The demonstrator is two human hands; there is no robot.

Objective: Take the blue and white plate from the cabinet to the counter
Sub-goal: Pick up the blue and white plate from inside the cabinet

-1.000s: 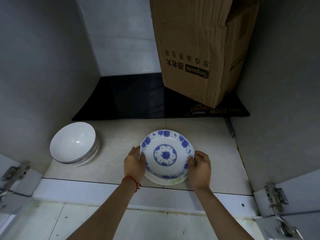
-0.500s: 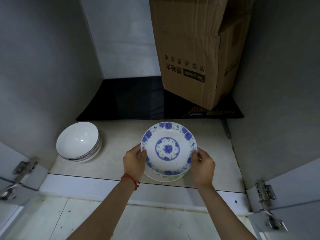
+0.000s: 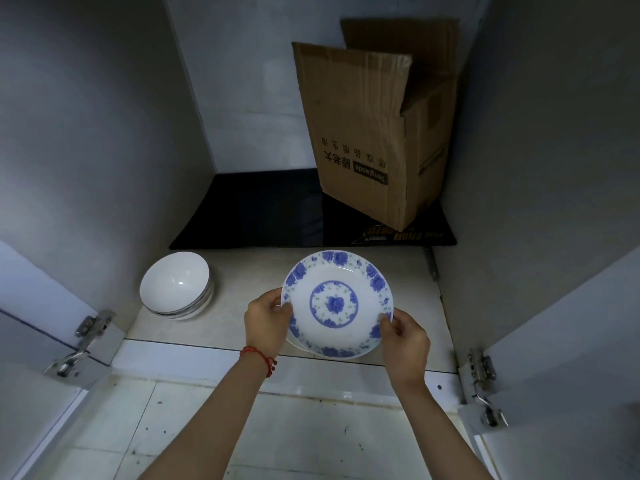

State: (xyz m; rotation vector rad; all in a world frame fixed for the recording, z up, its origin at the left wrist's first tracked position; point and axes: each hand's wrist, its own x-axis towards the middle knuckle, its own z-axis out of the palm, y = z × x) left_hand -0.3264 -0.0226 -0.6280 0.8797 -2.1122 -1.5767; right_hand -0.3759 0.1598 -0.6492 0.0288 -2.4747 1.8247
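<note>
The blue and white plate [image 3: 337,304], round with blue flowers around the rim and a blue ring at the centre, is held above the cabinet floor [image 3: 242,299], tilted towards me. My left hand [image 3: 266,322] grips its left rim, thumb on top. My right hand [image 3: 405,339] grips its right rim. A red string bracelet sits on my left wrist. Whether another plate lies under it is hidden.
A stack of white bowls [image 3: 176,285] stands at the cabinet's left front. An open cardboard box [image 3: 377,133] stands at the back right on a black flat slab [image 3: 263,209]. Cabinet doors with metal hinges [image 3: 483,386] hang open on both sides.
Both hands have lifted the plate off the cabinet floor and drawn it towards me, tilting it up. The camera view has pulled back and risen.
</note>
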